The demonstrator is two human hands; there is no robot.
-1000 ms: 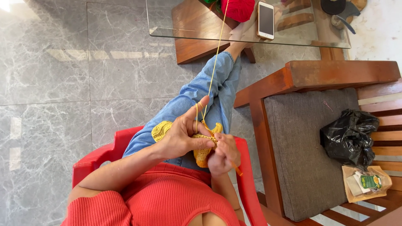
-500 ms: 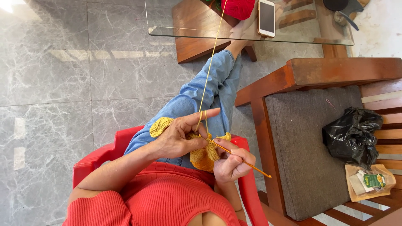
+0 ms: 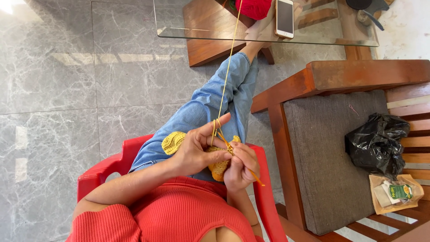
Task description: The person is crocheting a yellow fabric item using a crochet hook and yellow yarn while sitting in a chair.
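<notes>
Grey marble floor lies beyond the hands, with a glass worktop farther off (a phone on it). The left hand pinches the yellow crochet piece, yarn looped over its finger; the right hand, clasping the hook, has drawn back in against it.

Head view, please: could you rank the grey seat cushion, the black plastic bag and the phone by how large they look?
1. grey seat cushion
2. black plastic bag
3. phone, though it lies farther from the camera.

knitted yellow yarn piece — glossy marble floor
</notes>
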